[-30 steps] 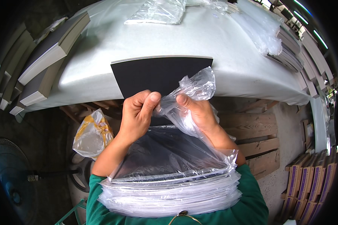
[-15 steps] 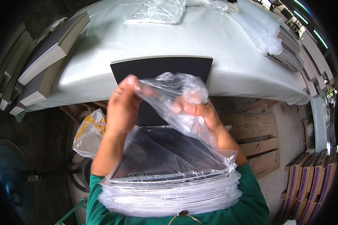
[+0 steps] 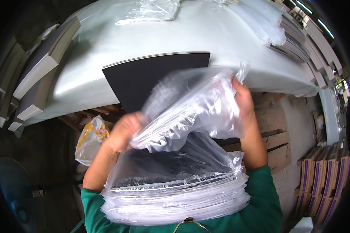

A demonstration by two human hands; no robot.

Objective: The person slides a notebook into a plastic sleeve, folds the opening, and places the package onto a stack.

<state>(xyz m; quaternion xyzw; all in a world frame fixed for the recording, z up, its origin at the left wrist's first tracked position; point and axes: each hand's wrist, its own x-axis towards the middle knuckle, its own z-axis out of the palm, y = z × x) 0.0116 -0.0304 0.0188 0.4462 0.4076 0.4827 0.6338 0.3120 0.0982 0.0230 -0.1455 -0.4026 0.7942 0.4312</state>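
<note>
A clear plastic bag (image 3: 182, 116) is stretched slantwise between my two hands, blurred by motion. My left hand (image 3: 125, 130) is closed on the bag's lower left edge. Higher up, my right hand (image 3: 243, 96) grips its upper right side, with a loose end of plastic sticking up beside the fingers. Behind the bag, a black flat panel with a pale edge (image 3: 134, 79) leans over the table's near edge, its lower part hidden. Close against my body lies a thick stack of plastic-sleeved flat items (image 3: 175, 202); the top sleeve has something dark inside.
The table has a pale cover (image 3: 85, 66). Thick dark-topped stacks (image 3: 46, 58) stand at left, wrapped stacks (image 3: 289, 48) at right, folded plastic bags (image 3: 149, 11) at the back. Below are a white-and-yellow bag (image 3: 91, 141), a fan (image 3: 17, 190), a wooden pallet (image 3: 274, 120) and cartons (image 3: 321, 174).
My left hand has dropped lower while my right hand has moved up and to the right. The bunched plastic bag is now spread wide between them.
</note>
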